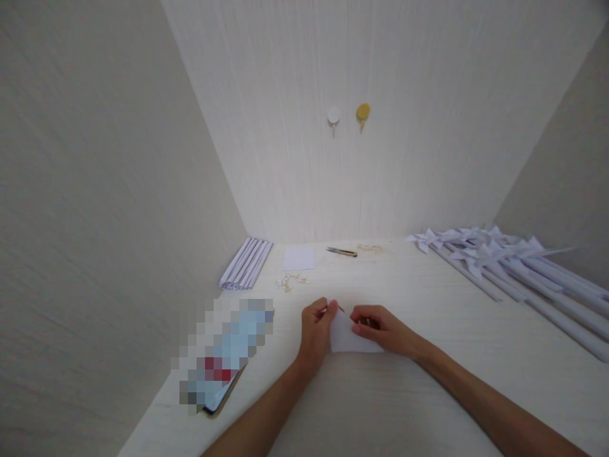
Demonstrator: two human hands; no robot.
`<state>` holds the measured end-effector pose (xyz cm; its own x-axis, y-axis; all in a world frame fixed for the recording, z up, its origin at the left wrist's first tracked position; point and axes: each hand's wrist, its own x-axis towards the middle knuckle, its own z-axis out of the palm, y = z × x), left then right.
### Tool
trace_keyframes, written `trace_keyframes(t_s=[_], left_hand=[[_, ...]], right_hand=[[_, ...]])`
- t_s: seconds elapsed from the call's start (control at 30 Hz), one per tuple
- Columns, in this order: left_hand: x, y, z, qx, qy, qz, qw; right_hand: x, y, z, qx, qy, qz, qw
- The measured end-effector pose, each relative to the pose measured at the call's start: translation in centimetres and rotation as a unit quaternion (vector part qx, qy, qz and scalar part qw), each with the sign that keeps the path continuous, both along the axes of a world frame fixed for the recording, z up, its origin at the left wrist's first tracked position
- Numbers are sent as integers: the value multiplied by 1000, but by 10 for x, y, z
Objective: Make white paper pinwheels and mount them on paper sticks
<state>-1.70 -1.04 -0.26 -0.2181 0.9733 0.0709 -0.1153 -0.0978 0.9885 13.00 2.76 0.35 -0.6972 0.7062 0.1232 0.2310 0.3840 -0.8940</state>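
Note:
A white piece of paper (347, 339) lies low over the table between my two hands. My left hand (316, 330) is closed on its upper left corner, thumb on top and fingers curled behind. Over the paper's right side is my right hand (380, 327), its fingers curled and thumb drawn in near the upper edge. What the right fingertips pinch, if anything, is too small to make out. Short thin dark marks show near the fingertips of both hands; their kind is unclear.
Behind lie a white paper square (299, 259), small scattered pieces (291, 281), thread snips (341, 252) and more small bits (370, 248). Rolled paper tubes (246, 263) sit left, above a blurred phone-like device (228, 355). Paper pinwheels on sticks (495, 254) are piled right. Two hooks (363, 113) hang on the wall.

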Motion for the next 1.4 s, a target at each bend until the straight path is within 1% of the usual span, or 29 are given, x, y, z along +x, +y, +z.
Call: trace_keyframes(t_s=[0.1, 0.17, 0.23, 0.27, 0.3, 0.33, 0.37, 0.4, 0.43, 0.5, 0.57, 0.6, 0.63, 0.7, 0.87, 0.93, 1.0, 1.13, 1.2, 1.27, 1.4], left_hand=[[7, -4, 3, 28, 8, 7, 1000], [2, -1, 3, 35, -15, 30, 999], [-8, 4, 2, 29, -42, 81, 995], [-13, 7, 1, 17, -55, 126, 990], [-18, 10, 1, 8, -67, 167, 984], [-22, 12, 1, 6, -75, 186, 980], [-24, 13, 2, 12, -80, 188, 979], [-24, 13, 2, 25, -84, 169, 982], [-22, 12, 3, 24, -86, 133, 987], [-13, 10, 3, 10, -58, 33, 998], [-4, 8, 3, -14, -2, -62, 998], [-1, 7, 3, -26, 21, -89, 995], [1, 6, 3, -34, 38, -102, 994], [1, 6, 2, -35, 51, -88, 994], [-10, 11, 1, -8, 14, 23, 1000], [-12, 12, 1, -4, -3, 53, 999], [-12, 12, 2, -3, -27, 50, 998], [-7, 10, 5, -23, -122, -14, 992], [-4, 10, 5, -44, -156, -36, 986], [-3, 10, 5, -57, -164, -33, 984], [-5, 12, 2, -57, -154, 13, 986]], right_hand=[[-2, -4, 0, -17, -10, 28, 999], [-5, -7, -1, -35, 4, 34, 999], [-7, -8, -3, -40, 8, 47, 998], [-7, -8, -3, -38, 4, 53, 998], [-8, -7, -4, -40, 4, 49, 998], [-8, -7, -4, -47, 11, 26, 998], [-7, -6, -4, -56, 24, -13, 998], [-7, -5, -4, -59, 36, -54, 996], [-7, -4, -4, -57, 47, -92, 993], [-7, -4, -3, -43, 58, -139, 988], [-8, -5, -2, -27, 58, -152, 986], [-8, -5, -2, -21, 56, -153, 986], [-9, -6, -2, -15, 53, -154, 987], [-11, -6, -3, -7, 40, -150, 988], [-12, -7, -5, -1, -5, -109, 994], [-11, -7, -4, 13, -17, -105, 994], [-10, -6, -3, 25, -21, -116, 993], [-10, -4, -3, 11, 0, -146, 989], [-10, -4, -3, -4, 7, -138, 990], [-10, -5, -4, -17, 5, -120, 993], [-10, -6, -4, -38, 0, -107, 994]])
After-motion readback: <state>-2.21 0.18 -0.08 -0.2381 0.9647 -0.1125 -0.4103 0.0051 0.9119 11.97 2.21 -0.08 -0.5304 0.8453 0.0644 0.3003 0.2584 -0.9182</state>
